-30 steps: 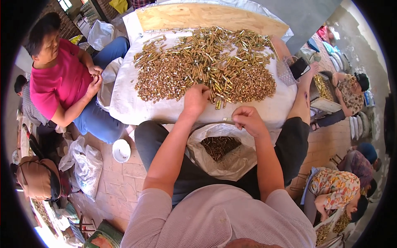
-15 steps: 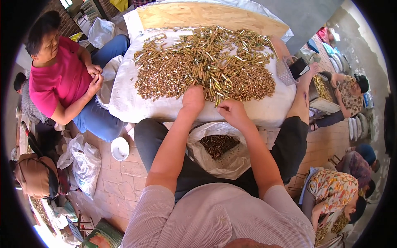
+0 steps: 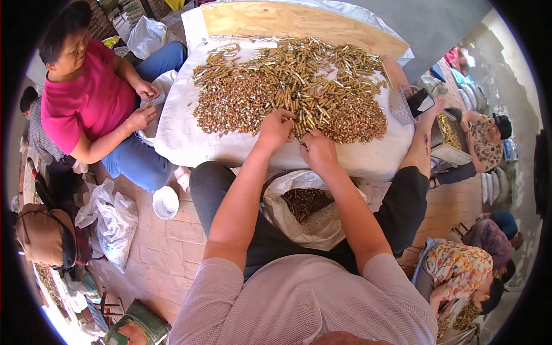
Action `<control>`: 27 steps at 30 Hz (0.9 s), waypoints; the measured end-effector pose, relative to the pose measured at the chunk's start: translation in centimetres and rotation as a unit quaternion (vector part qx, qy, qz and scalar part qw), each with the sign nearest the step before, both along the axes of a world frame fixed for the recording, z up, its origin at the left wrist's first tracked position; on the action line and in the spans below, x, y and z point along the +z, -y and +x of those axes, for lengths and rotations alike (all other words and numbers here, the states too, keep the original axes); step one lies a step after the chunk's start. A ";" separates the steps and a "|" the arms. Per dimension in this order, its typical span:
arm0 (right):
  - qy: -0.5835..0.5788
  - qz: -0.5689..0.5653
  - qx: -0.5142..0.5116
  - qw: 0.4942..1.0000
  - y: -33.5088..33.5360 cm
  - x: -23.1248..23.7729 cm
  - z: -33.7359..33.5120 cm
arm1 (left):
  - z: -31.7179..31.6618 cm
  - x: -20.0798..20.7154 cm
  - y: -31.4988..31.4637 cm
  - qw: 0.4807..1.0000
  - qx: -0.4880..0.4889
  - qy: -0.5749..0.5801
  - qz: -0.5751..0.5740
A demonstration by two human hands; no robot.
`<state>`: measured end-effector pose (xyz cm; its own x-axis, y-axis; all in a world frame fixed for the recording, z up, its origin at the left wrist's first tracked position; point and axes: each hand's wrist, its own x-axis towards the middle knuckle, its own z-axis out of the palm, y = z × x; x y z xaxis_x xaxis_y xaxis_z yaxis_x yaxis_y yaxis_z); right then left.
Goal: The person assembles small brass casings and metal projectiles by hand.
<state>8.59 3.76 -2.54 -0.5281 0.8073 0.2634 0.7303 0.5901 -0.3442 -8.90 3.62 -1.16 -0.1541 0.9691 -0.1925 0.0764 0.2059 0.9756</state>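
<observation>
On the white-covered table [image 3: 183, 133] lies a broad pile of slender gold and silver metal tubes [image 3: 299, 86]. Heaps of small coppery metal pieces [image 3: 230, 106] flank them at the left and right. My left hand [image 3: 276, 130] is at the pile's near edge, with thumb and fingertips pinched together by the tubes. Close to its right, my right hand [image 3: 319, 150] is curled closed over the table's front edge. Whatever either hand grips is too small or hidden. Below them, between my knees, an open white sack [image 3: 310, 233] holds many dark coppery pieces [image 3: 305, 204].
A wooden board [image 3: 305, 22] edges the table's far side. A clear plastic basket [image 3: 401, 105] with a phone [image 3: 421, 102] stands at its right. To the left sit a co-worker in pink [image 3: 86, 95], a white bucket [image 3: 165, 203] and a filled plastic sack [image 3: 117, 227]. Other people work at right.
My left hand has shifted slightly right, its pinched fingertips now visible. My right hand has turned and curled inward. The co-worker's hands in pink have moved apart, and the view has shifted a little.
</observation>
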 end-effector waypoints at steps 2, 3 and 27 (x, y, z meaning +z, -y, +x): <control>0.049 0.060 0.027 0.997 -0.8 -1.5 0.3 | 0.3 0.6 -0.1 0.996 -0.003 0.093 -0.005; 0.050 0.061 0.026 0.997 -0.9 -2.0 0.3 | 0.4 0.8 -0.1 0.992 0.001 0.127 -0.004; -0.590 -0.407 -0.021 0.697 0.5 2.0 4.2 | 2.8 1.3 1.1 0.948 -0.060 0.313 -0.004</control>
